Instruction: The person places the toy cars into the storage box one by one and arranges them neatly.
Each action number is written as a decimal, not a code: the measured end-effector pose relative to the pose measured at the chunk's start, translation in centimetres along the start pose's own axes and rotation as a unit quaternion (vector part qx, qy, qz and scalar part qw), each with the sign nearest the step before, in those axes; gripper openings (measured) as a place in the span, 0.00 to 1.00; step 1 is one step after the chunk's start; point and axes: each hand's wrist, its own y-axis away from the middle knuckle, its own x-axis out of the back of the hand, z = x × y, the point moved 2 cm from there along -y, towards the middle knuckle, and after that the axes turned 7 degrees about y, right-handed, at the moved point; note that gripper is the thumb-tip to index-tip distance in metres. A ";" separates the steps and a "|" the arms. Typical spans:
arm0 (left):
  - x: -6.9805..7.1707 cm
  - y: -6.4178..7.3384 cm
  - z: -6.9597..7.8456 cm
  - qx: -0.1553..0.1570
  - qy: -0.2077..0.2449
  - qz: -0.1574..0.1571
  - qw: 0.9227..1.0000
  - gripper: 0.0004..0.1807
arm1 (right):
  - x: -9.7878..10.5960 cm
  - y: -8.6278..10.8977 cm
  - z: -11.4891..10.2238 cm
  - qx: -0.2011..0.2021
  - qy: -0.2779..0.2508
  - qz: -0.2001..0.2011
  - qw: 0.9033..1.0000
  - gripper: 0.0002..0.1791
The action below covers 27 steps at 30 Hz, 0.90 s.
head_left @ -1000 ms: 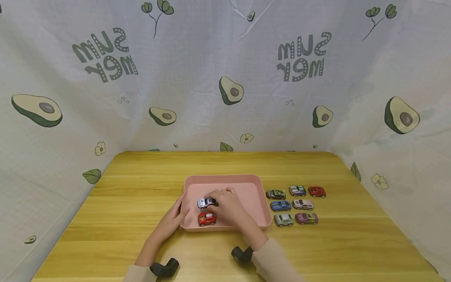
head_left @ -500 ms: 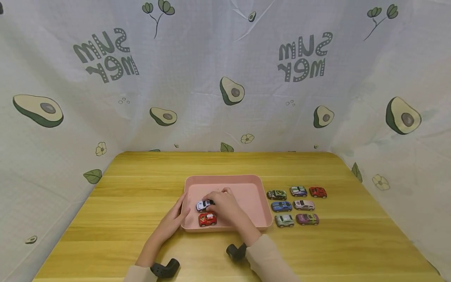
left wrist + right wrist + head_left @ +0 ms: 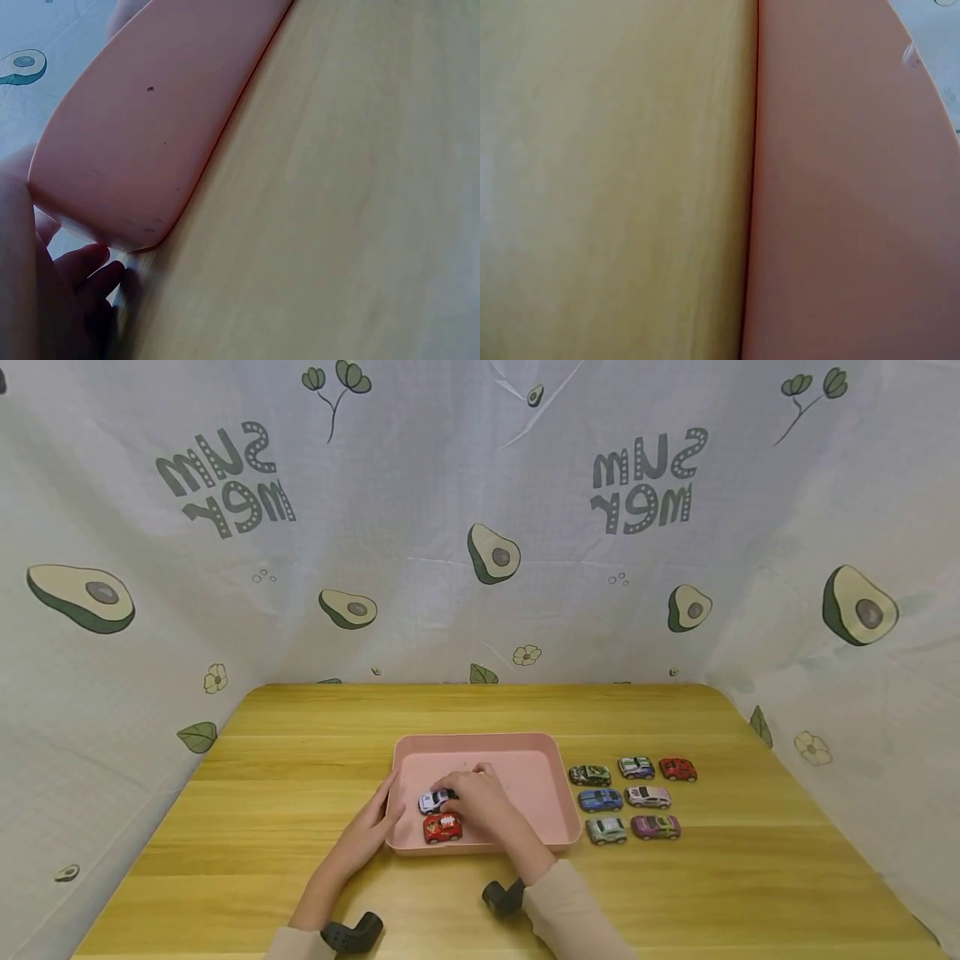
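Note:
A shallow pink tray [image 3: 525, 793] lies on the wooden table. Inside it, near the left wall, my right hand [image 3: 480, 797] pinches a white toy car [image 3: 432, 802] with black markings, part of which the fingers cover. Just in front of that car stands a red toy car [image 3: 442, 828]. My left hand [image 3: 363, 835] grips the tray's left wall, thumb over the rim and fingers outside; the left wrist view shows those fingers [image 3: 86, 266] against the outer corner. In the right wrist view only the tray's outer wall [image 3: 840, 195] and tabletop appear, with the hand out of sight.
Right of the tray, several toy cars stand in loose rows, among them a blue car [image 3: 600, 800], a purple car [image 3: 656, 827] and another red car [image 3: 678, 769]. A printed white cloth [image 3: 420, 527] hangs behind the table [image 3: 262, 827].
My right hand has shifted the white car slightly toward the front left, closer to the red car. My left hand has stayed at the tray's left wall.

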 end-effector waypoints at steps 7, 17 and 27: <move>0.0 -0.1 -0.2 0.002 -0.004 0.003 1.000 0.33 | 0.0 0.0 0.1 0.000 -0.002 -0.001 1.000 0.17; -0.1 0.0 -0.2 -0.002 -0.003 0.002 1.000 0.33 | 0.3 0.6 0.4 -0.012 -0.017 0.011 1.000 0.18; -0.1 0.0 -0.2 -0.007 -0.003 0.004 1.000 0.33 | 1.4 1.9 0.6 -0.018 0.013 0.092 0.996 0.15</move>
